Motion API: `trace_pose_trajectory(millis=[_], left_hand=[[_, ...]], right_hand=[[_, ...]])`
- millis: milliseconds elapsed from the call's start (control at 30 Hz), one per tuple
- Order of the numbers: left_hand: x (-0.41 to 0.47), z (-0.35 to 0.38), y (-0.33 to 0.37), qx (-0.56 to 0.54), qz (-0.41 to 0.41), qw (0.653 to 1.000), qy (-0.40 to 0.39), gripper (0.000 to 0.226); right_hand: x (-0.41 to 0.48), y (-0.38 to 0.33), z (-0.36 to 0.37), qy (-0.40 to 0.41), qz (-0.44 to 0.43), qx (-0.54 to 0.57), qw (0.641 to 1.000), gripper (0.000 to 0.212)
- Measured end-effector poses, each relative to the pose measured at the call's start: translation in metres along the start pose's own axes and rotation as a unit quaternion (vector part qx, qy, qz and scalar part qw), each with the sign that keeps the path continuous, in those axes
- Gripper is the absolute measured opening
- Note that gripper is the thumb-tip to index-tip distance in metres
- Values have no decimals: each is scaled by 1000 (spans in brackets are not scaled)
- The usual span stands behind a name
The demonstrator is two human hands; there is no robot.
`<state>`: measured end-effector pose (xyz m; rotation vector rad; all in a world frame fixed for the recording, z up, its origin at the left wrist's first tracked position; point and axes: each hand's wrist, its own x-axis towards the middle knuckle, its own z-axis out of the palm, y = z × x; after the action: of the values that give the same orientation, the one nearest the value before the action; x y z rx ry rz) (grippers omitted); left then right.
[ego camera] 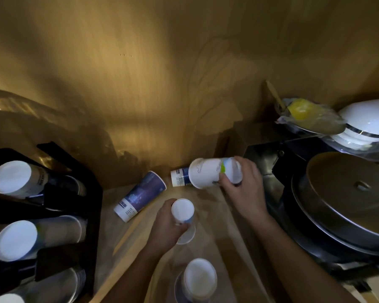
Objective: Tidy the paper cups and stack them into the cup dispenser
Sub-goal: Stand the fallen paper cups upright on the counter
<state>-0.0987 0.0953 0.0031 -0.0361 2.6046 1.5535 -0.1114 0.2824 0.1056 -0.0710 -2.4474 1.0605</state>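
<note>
- The left hand has its fingers wrapped around an upside-down white paper cup, base facing the camera, held over the wooden tabletop; a rim shows below the hand, so it may be more than one cup nested.
- The right hand grips a white cup with a green mark by its rim end; this cup is held sideways, base pointing left, above the tabletop near the back wall.
- Just behind that cup, a blue-and-white cup lies on its side against the wall.
- A second blue printed cup lies on its side on the tabletop, left of both hands and apart from them.
- A stack of upside-down cups stands at the bottom edge, between the two forearms.
- The black cup dispenser stands at the left, with rows of nested cups in it, their white bases facing the camera.
- On the right sit a round metal lid on a black appliance and, behind it, stacked white bowls.
</note>
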Motion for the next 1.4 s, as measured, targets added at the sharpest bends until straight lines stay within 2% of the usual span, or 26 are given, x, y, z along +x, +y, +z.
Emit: trace_pose_trajectory(millis=[133,300,500,567,633,733,767,833,867,933,1000,1100,1200,1400], left_hand=[[0,1,-9,-22,-14,999,-23,65],[0,0,-12,-26,-11,999,-27,65],[-2,-7,-11,-42,-6,998,-48,70],[-5,-12,-10,4,-21,997,-78,68],[-6,-15,-13,52,-35,992,-107,76],[-6,-20,-20,69,-86,986,-126,89],[-5,-22,-21,66,-103,985,-123,84],[-5,-26,-17,49,-102,989,-90,56],[-6,-28,-13,29,-91,993,-64,42],[-8,-28,-3,-32,-72,997,-19,28],[-10,-25,5,-74,-59,995,-12,27],[-13,-17,10,-81,-39,996,-29,32],[-9,-16,9,-85,-45,995,0,31],[7,-21,12,-99,-35,994,11,22]], right_hand=[[6,-34,-20,34,-90,23,995,40],[-2,-55,-21,-28,-159,11,987,44],[-22,-39,11,-156,-156,-52,974,47],[-27,-27,23,-186,-154,-72,968,49],[-33,-15,33,-227,-139,-75,961,52],[-40,-1,46,-285,-123,-77,947,57],[-42,3,49,-303,-119,-83,942,59],[-45,10,56,-332,-98,-90,934,63],[-47,11,59,-339,-75,-84,934,65],[-49,12,63,-340,-16,-55,939,67],[-52,11,67,-333,28,-22,942,67],[-54,9,72,-321,59,8,945,67],[-52,8,75,-329,63,4,942,69],[-33,7,87,-326,43,11,944,65]])
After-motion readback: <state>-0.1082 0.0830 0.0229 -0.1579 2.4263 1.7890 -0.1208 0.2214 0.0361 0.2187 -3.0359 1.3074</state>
